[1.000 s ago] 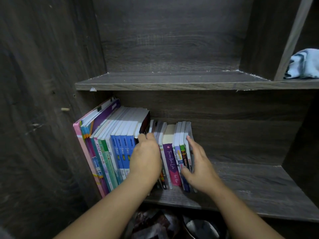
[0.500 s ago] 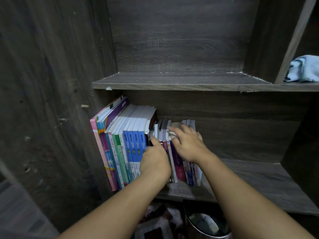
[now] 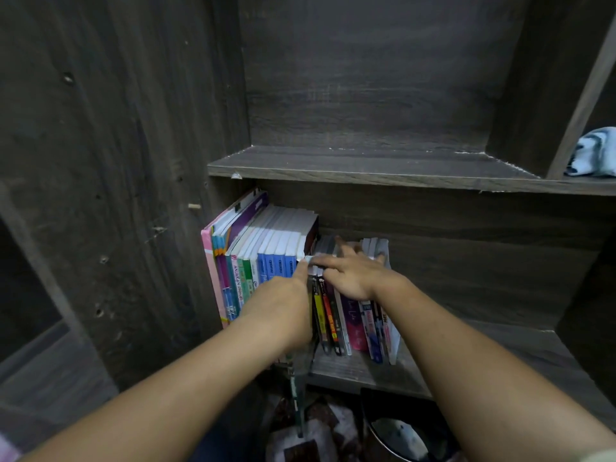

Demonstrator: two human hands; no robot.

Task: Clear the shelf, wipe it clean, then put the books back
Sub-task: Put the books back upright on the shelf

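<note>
- Right hand (image 3: 355, 276) spread flat over short books (image 3: 351, 323), centre.
- Left hand (image 3: 283, 306) covers taller books (image 3: 270, 235); grip hidden, cannot tell.
- Cloth (image 3: 596, 151) upper right, bin (image 3: 396, 438) below.

Dark wood-grain shelf (image 3: 366, 168) — pink, blue, green book spines (image 3: 266, 268) — pale-blue cloth (image 3: 595, 153)

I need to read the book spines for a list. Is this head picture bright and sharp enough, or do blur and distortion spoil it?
Head view: dim; the row of colourful paperback books shows soft, mostly unreadable spine lettering; the right hand is motion-blurred across their tops; the wide lens splays the dark wood-grain shelf walls; the pale blue cloth is brightest.
</note>
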